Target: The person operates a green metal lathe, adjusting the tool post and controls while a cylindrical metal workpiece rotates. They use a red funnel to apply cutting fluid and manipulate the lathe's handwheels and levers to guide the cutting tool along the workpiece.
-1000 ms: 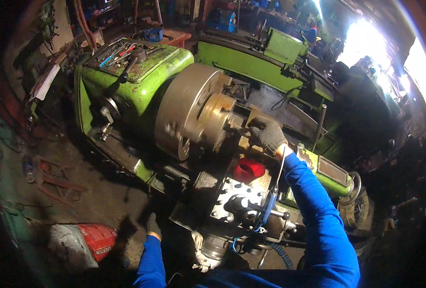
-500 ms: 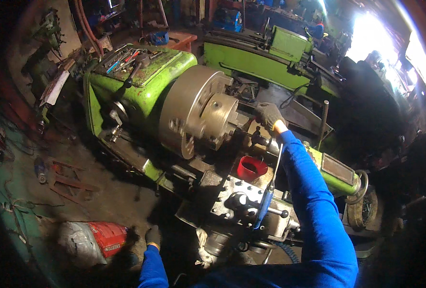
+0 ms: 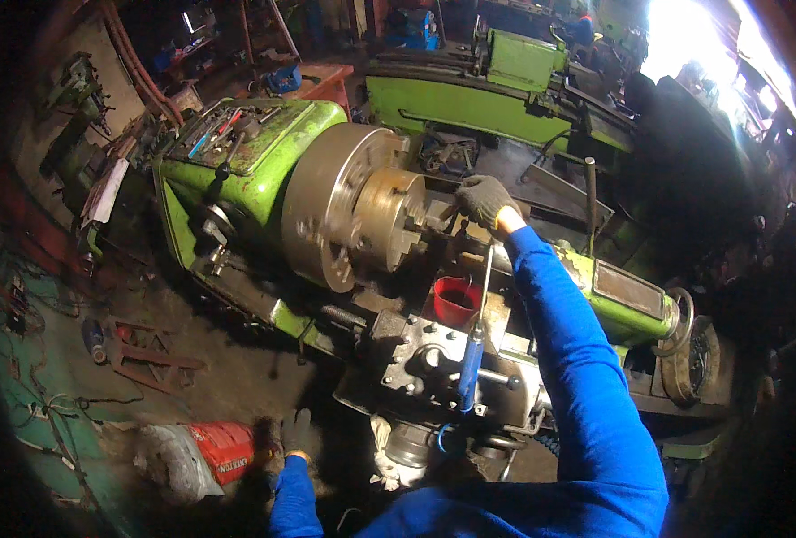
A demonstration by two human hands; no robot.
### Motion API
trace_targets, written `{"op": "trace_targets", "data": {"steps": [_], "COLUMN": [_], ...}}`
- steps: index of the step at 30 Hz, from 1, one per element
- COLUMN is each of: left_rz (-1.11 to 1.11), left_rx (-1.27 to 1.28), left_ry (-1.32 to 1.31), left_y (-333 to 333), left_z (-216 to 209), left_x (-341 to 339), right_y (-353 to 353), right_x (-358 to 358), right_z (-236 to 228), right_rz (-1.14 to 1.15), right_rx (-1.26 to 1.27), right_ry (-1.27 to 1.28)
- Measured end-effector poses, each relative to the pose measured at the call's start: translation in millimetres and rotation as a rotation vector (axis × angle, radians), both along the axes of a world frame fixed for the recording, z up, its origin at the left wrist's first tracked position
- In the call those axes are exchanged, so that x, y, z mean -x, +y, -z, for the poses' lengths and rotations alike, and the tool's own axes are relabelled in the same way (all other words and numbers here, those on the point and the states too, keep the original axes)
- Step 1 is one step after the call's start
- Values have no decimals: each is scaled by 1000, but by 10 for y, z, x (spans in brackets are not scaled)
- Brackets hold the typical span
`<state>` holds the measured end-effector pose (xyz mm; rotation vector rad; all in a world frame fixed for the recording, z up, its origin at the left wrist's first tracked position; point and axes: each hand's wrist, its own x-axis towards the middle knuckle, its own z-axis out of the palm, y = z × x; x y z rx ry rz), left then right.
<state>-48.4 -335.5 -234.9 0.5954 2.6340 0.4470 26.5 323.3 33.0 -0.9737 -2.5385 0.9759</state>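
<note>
From where I stand, the right hand [image 3: 486, 199], in a dark grey knitted glove, reaches out over the green metal lathe [image 3: 313, 124], just right of the brownish metal cylinder [image 3: 389, 217]. Its fingers curl downward; I cannot tell whether they grip anything. The left hand [image 3: 299, 435], gloved alike, is low on the near side, off the machine, fingers loosely spread, with nothing visibly in hold. The cylinder sits against the large round steel chuck [image 3: 322, 202], so mounting looks done; the chuck's smeared face suggests it may be turning. How much work on it is finished or left, I cannot judge. Nearer stands the red open-topped cup [image 3: 457, 309], just beside the blue-handled tool with a slim metal rod [image 3: 471, 368], which lies across the carriage, apparently unheld.
</note>
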Motion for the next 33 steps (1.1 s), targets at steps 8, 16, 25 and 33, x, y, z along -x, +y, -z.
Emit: {"op": "trace_targets", "data": {"steps": [8, 16, 25, 33], "left_rz": [80, 647, 754, 795], "left_rx": [-640, -989, -902, -816], "left_ry": [164, 264, 426, 386], "left_y": [1466, 2540, 2682, 2688], "left_z": [-1774, -2422, -2315, -2226], "left_x": [-408, -720, -744, -709], "right_y": [-868, -1798, -1761, -1550], "right_x": [-1164, -1980, -2112, -1848], "right_z": [-42, 5, 248, 513], "right_rz": [294, 418, 339, 89], "right_rx": [127, 328, 224, -177], "right_ry": [544, 625, 577, 347]}}
